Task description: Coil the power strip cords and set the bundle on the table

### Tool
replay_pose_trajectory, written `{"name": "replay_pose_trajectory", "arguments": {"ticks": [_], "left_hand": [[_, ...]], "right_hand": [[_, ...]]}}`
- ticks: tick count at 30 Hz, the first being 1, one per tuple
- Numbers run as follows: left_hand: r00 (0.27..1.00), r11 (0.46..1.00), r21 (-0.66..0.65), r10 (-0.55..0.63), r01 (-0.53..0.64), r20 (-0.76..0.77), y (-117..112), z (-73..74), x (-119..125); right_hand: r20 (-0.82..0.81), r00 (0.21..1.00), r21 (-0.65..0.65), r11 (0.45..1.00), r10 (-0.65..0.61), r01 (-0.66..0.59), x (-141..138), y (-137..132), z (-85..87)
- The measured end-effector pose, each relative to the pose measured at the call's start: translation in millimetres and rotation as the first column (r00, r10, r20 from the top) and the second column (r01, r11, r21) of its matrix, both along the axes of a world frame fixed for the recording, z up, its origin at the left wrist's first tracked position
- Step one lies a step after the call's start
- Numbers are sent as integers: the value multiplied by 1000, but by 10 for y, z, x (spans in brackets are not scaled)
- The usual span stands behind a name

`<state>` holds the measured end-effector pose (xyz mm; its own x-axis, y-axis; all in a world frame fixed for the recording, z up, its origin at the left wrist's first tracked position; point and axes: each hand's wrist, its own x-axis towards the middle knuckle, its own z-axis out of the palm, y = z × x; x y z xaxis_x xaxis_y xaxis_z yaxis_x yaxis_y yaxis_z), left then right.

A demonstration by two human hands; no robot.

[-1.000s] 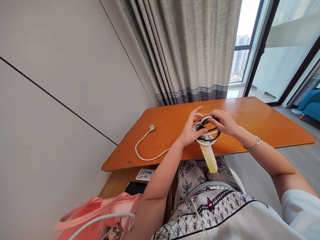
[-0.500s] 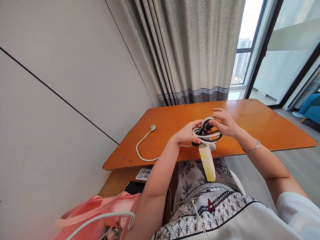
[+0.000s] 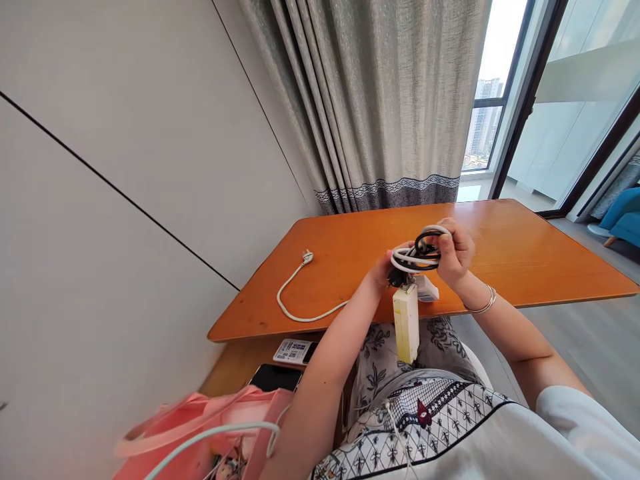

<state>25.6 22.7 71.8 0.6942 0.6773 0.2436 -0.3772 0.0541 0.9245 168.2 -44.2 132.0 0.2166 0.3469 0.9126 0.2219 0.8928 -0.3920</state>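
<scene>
A coiled bundle of black and white cables point(image 3: 411, 261) is held up over the table's near edge. My left hand point(image 3: 383, 268) is closed around its left side, with most of its fingers hidden behind the coils. My right hand point(image 3: 456, 252) grips the upper right loop between thumb and fingers. A black plug point(image 3: 397, 277) sticks out at the bundle's lower left. Below the coils hangs a yellowed white rectangular block point(image 3: 406, 325), upright above my lap. Beside it, at the table edge, is a smaller white box-shaped piece point(image 3: 427, 289).
On the orange-brown wooden table point(image 3: 490, 247) lies a white cord point(image 3: 287, 309) ending in a plug point(image 3: 307, 257). Under the left edge are a white card with printed codes point(image 3: 293, 351) and a dark flat device point(image 3: 275, 378). A pink bag point(image 3: 175, 427) stands lower left.
My right hand has closed on the upper loop and turned inward. The bundle has moved slightly right and up, and the hanging block has swung to a more vertical position.
</scene>
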Motion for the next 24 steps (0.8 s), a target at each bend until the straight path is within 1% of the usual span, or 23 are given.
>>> {"name": "replay_pose_trajectory", "arguments": {"ticks": [2,3,4,6,8,9,11,13,15,17,18,19,21,22,24], "left_hand": [[998,998,-7,59,-59,-23,-42,69,-14],[997,997,10,75,-75,-36,-60,119,-24],[995,995,41,90,-88,-40,-75,178,-35],[993,983,147,117,-113,-23,-99,311,-65],[987,948,277,158,-153,6,-125,441,-98],[983,924,341,182,-171,1,-140,494,-110],[967,874,445,247,-193,-66,-173,568,-122],[936,838,505,321,-209,-145,-194,597,-116],[921,834,512,341,-204,-189,-187,599,-104],[937,862,482,283,-155,-206,-155,598,-90],[948,881,458,240,-123,-209,-134,597,-82],[959,898,430,198,-93,-205,-114,594,-73],[974,924,377,140,-65,-177,-80,572,-59],[979,931,357,137,-74,-152,-66,546,-61],[980,937,324,170,-128,-103,-31,450,-104]], "right_hand": [[-119,993,2,1000,-16,16,1,69,-15],[-158,987,-11,1000,-24,22,6,110,-10],[-176,984,-33,999,-29,23,12,151,2],[-167,986,-92,996,-24,9,25,219,40],[-103,995,-145,989,1,-16,32,247,79],[-46,999,-163,986,16,-24,33,243,94],[88,996,-164,986,26,-12,31,207,110],[191,982,-124,992,-6,31,19,153,105],[214,975,-45,996,-66,78,-12,106,78],[174,978,35,993,-117,112,-69,82,39],[135,982,54,990,-133,127,-107,82,19],[91,985,53,989,-144,140,-146,92,3],[1,988,2,988,-153,153,-212,138,-8],[-39,989,-27,989,-145,144,-228,174,2],[-106,987,-56,992,-122,117,-213,260,51]]}}
